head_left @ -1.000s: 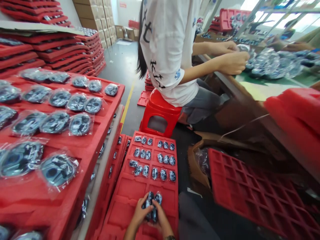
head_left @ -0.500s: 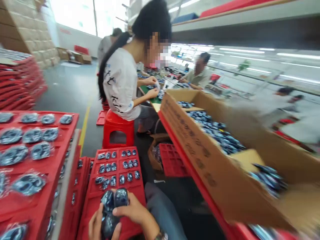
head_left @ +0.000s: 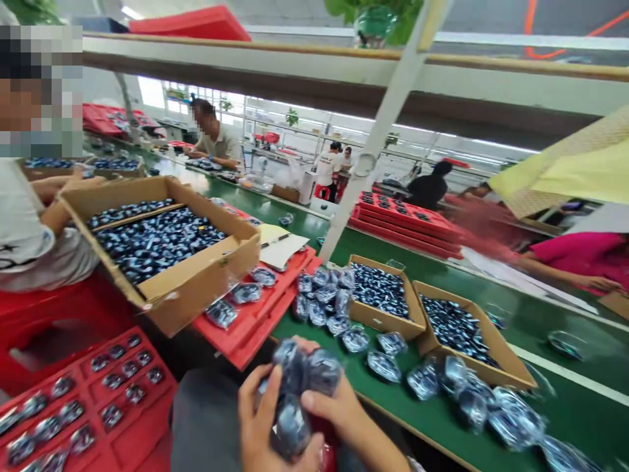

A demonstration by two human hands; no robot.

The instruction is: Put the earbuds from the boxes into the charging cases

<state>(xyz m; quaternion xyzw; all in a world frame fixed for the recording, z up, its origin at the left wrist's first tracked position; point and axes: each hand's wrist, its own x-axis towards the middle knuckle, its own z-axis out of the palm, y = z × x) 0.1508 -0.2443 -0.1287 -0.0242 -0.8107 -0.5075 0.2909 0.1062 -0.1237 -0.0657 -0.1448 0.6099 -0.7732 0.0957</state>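
My left hand [head_left: 258, 413] and my right hand [head_left: 339, 410] are together in front of my lap, fingers closed around a small cluster of dark, glossy rounded parts [head_left: 292, 423]. Blur and reflections hide whether these parts are wrapped. Ahead of my hands, film-wrapped dark oval parts [head_left: 383, 365] lie along the near edge of the green workbench [head_left: 354, 373]. At lower left, a red tray [head_left: 105, 436] holds rows of similar small dark parts.
A large cardboard box [head_left: 196, 298] full of small dark parts rests at left by red trays [head_left: 255, 328]. Two smaller boxes [head_left: 376, 321] [head_left: 511, 373] stand on the bench. A slanted white post [head_left: 363, 164] rises there. A co-worker [head_left: 24, 223] sits at far left; others work across.
My view has swung right from the floor trays to the workbench. Both hands have come along, still holding the cluster of dark parts.
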